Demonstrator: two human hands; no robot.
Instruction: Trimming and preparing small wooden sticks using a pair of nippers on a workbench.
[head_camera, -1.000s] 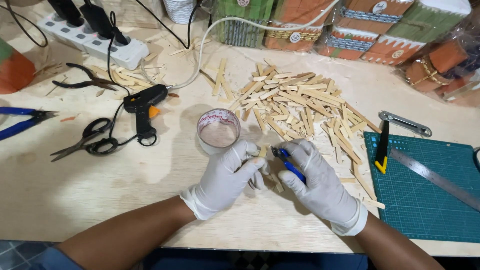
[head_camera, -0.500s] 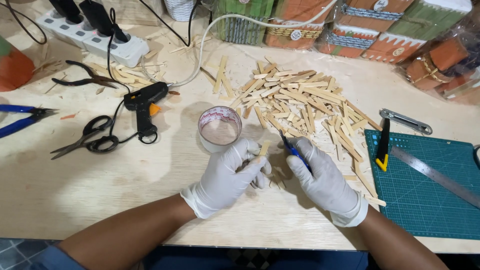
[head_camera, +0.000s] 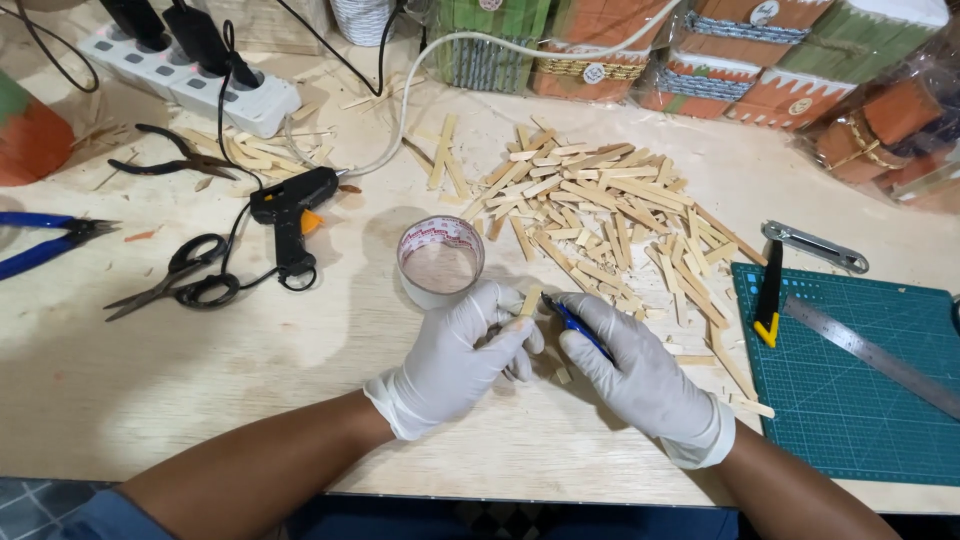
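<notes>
Left hand: white glove, fingers pinched together on a short wooden stick piece, held upright-ish at the fingertips, presumably so its end is presented to the tool.
Right hand: white glove, fingers curled shut around a blue-handled cutter; its tip sits right at the stick piece. Whether the blades touch the wood, cannot tell.
Stick piece position: between the two hands, just above the tabletop, near the front edge.
Tape roll: stands on end just behind the left hand, touching or nearly so.
Stick pile: loose heap behind and right of the hands, within reach of the right hand; likely the stock supply.
Glue gun: lying on its side, left of the roll, cord running back to a power strip.
Scissors: left of the glue gun, unused.
Cutting mat: far right, with a steel ruler and a yellow-tipped knife on it.
</notes>
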